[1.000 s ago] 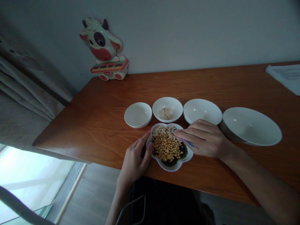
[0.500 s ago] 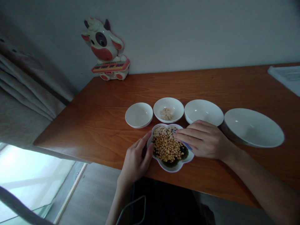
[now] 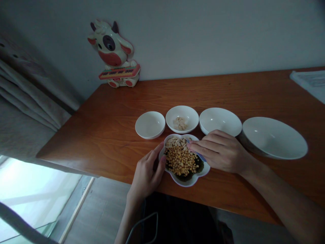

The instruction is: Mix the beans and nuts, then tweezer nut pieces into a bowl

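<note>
A white flower-shaped dish (image 3: 186, 184) sits near the table's front edge. It holds yellow kernels (image 3: 181, 159), pale flat seeds (image 3: 175, 141) toward the back and small dark green bits (image 3: 186, 177) at the front and right. My left hand (image 3: 147, 171) grips the dish's left side, thumb at the rim and fingers along the outside. My right hand (image 3: 219, 150) is closed over the right rim on a slim blue tool (image 3: 201, 156), mostly covered by my fingers. The tool's tip is by the pale seeds; its exact kind is hidden.
Behind the dish, a white bowl (image 3: 150, 125) stands at left, then a bowl (image 3: 182, 110) with a few pale seeds (image 3: 180, 124), then two larger white bowls (image 3: 220, 118) (image 3: 275, 137). A cow toy (image 3: 114, 57) stands at the back left, papers (image 3: 308, 81) at the right.
Almost nothing differs. My right fingers have shifted very slightly on the blue tool over the dish; my left hand and the dish stay in place.
</note>
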Available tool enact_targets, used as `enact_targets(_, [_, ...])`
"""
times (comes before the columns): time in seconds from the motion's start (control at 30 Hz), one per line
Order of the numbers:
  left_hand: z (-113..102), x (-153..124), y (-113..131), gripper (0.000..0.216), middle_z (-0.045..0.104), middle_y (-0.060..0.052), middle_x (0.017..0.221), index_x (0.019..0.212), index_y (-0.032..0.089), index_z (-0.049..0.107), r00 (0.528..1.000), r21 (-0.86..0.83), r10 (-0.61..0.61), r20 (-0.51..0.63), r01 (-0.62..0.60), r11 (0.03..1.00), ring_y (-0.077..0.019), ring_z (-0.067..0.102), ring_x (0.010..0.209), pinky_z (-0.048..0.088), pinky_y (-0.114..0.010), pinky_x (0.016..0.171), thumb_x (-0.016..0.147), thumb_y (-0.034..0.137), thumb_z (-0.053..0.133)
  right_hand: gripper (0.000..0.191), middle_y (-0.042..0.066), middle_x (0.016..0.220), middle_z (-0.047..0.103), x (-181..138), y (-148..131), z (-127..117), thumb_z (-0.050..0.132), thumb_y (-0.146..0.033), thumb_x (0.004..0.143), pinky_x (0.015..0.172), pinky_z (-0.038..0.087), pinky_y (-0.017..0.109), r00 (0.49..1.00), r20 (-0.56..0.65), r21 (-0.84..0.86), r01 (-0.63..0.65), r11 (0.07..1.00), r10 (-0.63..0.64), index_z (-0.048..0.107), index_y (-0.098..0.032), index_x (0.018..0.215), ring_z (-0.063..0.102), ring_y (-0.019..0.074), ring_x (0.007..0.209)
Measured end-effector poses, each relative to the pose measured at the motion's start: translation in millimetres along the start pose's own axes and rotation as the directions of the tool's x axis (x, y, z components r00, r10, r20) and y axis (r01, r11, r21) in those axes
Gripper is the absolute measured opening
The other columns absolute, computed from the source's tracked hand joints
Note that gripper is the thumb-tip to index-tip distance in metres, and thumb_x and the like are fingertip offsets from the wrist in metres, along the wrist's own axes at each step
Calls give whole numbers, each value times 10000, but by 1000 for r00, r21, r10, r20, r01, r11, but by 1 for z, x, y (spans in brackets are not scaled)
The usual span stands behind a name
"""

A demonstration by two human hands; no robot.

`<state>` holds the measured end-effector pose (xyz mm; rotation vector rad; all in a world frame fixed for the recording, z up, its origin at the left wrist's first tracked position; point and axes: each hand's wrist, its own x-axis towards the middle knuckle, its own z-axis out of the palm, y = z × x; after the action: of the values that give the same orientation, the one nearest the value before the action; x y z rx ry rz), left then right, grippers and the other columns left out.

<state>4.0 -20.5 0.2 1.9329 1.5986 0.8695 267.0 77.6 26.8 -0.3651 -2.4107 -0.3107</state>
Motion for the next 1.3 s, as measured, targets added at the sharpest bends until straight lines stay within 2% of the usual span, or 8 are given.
enact_targets(0.47, [1,-1,0,438,650,-96,1437,1491,202,503,1000,5,-4,1,4,1000,-234,647,1291,539,-366,1080,1069,318,476,232,36,904,781,1,-5,-2,717,-59,865,668,495,329,998,-67,16,-3,1000,4,711,-122,1088,623,151,744])
enact_targets(0.63, [0,0,0,437,657,-106,1426,1489,194,503,1000,1,-4,4,4,1000,-235,657,1276,551,-377,1066,1071,316,473,254,27,932,797,1,-7,-7,713,-67,875,669,506,334,995,-101,-29,4,1000,-7,708,-135,1120,643,140,737])
enact_targets(0.8, [1,0,-1,439,661,-115,1419,1488,197,507,1000,7,3,-7,-3,1000,-249,663,1270,558,-394,1066,1066,317,482,408,52,1032,812,0,-4,-13,743,-80,860,663,506,338,987,-159,-77,-38,996,26,685,-153,1257,673,150,749])
enact_targets(0.9, [1,-1,0,433,663,-111,1418,1481,200,515,1000,11,2,-8,-2,1000,-249,661,1274,556,-387,1069,1066,317,483,502,33,1037,815,-3,-1,-11,779,-97,834,662,498,340,976,-209,-127,-96,987,68,672,-209,1311,670,161,742])
enact_targets(1.1, [0,-1,0,432,670,-115,1407,1479,199,516,1000,14,5,-11,-5,1000,-253,674,1253,565,-398,1052,1065,321,481,670,19,1068,811,-7,1,-5,801,-104,810,671,497,359,965,-228,-139,-160,977,126,593,-243,1431,661,182,739])
enact_targets(1.3, [-1,-1,0,431,666,-110,1414,1476,191,517,1000,13,8,-6,-8,1000,-240,670,1257,562,-383,1054,1067,322,477,703,23,1056,812,-5,1,-3,794,-62,802,672,502,359,958,-240,-129,-193,973,158,570,-226,1448,655,190,731])
